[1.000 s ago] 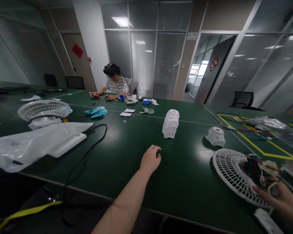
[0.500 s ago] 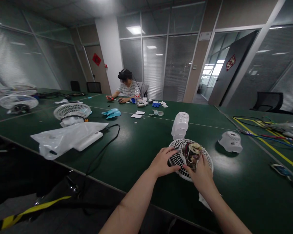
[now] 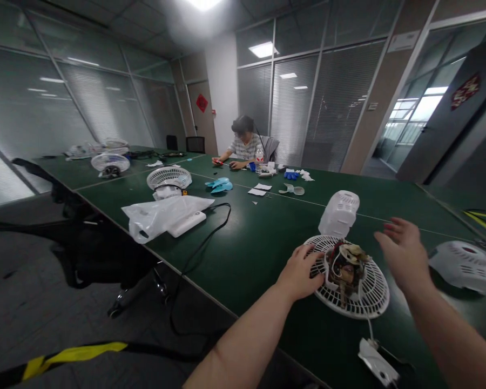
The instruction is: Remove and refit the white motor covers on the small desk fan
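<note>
A white fan grille [image 3: 370, 305] lies on the green table, a motor with loose wires and tan, dirty-looking parts [image 3: 348, 265] exposed at its middle. My left hand [image 3: 302, 273] rests on the grille's left side, fingers and thumb spread around a patch of bars beside the motor. Raised to the right of the grille, my right hand [image 3: 407, 259] is empty, its fingers apart. Just behind the grille stands a white plastic cover [image 3: 340, 213]. Another vented white housing [image 3: 464, 265] sits beyond my right hand. From the motor a white cord runs down to a small white part [image 3: 377, 363] near the table edge.
To the left are a plastic bag [image 3: 166, 216], a white base [image 3: 187, 223], a black cable [image 3: 210, 235] and another fan [image 3: 168, 181]. Blue fan blades [image 3: 219, 185] and papers [image 3: 260, 189] lie farther back. A person [image 3: 243, 146] sits across the table near a bottle [image 3: 260, 158].
My right hand has left the motor and moved right, opening. My left hand stays on the grille. The view has turned left, and the white cord and small part are now exposed.
</note>
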### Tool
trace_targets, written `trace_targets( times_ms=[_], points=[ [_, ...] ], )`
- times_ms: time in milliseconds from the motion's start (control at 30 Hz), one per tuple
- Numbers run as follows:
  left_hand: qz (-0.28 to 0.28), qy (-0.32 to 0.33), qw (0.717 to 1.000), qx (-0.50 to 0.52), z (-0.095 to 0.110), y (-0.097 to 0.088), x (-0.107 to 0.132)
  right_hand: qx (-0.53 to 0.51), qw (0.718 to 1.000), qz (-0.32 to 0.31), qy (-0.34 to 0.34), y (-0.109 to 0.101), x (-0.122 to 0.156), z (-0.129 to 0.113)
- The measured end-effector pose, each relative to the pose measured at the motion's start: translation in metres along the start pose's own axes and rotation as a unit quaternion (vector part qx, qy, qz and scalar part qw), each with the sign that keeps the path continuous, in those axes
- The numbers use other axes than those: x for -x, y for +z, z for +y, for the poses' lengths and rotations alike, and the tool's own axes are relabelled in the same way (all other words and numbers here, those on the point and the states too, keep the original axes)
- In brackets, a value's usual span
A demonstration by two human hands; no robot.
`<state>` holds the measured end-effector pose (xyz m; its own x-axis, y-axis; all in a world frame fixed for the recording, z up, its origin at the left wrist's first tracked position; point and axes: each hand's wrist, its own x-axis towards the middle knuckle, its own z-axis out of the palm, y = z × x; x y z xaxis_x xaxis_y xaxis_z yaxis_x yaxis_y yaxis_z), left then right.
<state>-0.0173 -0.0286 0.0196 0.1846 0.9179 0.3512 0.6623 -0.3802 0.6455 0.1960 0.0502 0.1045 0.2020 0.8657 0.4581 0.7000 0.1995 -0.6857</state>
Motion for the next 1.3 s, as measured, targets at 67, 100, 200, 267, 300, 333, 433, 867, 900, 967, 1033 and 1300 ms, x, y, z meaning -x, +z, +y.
trace_targets(
  times_ms=[67,100,200,267,300,333,433,867,900,967,1033,1300],
  points=[
    [-0.003,-0.002,1.000,0.007,0.001,-0.002,0.000,0.034,0.999,-0.033,-0.008,0.019,-0.036,-0.016],
    [-0.004,-0.003,1.000,0.010,0.001,-0.003,0.000,0.045,0.998,-0.051,-0.002,0.030,-0.049,-0.022],
    [-0.005,-0.007,1.000,0.015,0.002,-0.004,0.000,0.098,0.990,-0.095,0.031,0.061,-0.074,-0.029],
    [-0.006,-0.006,1.000,0.015,0.001,-0.005,-0.001,0.123,0.985,-0.106,0.052,0.074,-0.079,-0.027],
    [-0.005,-0.005,1.000,0.015,0.001,-0.005,-0.001,0.132,0.984,-0.107,0.058,0.079,-0.079,-0.025],
    [-0.003,-0.004,1.000,0.015,0.000,-0.004,-0.002,0.140,0.983,-0.105,0.061,0.081,-0.079,-0.023],
    [0.006,0.002,1.000,0.017,-0.003,-0.003,-0.003,0.157,0.981,-0.102,0.057,0.082,-0.076,-0.019],
    [0.007,-0.003,1.000,0.025,-0.004,-0.001,-0.003,0.143,0.989,-0.021,-0.026,0.046,-0.059,-0.042],
    [0.008,-0.004,1.000,0.024,-0.004,0.000,-0.003,0.135,0.990,-0.002,-0.035,0.037,-0.057,-0.045],
    [0.011,-0.005,1.000,0.024,-0.004,0.000,-0.004,0.121,0.991,0.038,-0.047,0.014,-0.048,-0.051],
    [0.015,-0.002,1.000,0.022,-0.004,0.001,-0.004,0.121,0.989,0.061,-0.052,-0.011,-0.029,-0.054],
    [0.019,0.005,1.000,0.009,0.003,0.000,-0.002,0.169,0.985,-0.023,-0.035,-0.047,0.082,-0.043]
  ],
)
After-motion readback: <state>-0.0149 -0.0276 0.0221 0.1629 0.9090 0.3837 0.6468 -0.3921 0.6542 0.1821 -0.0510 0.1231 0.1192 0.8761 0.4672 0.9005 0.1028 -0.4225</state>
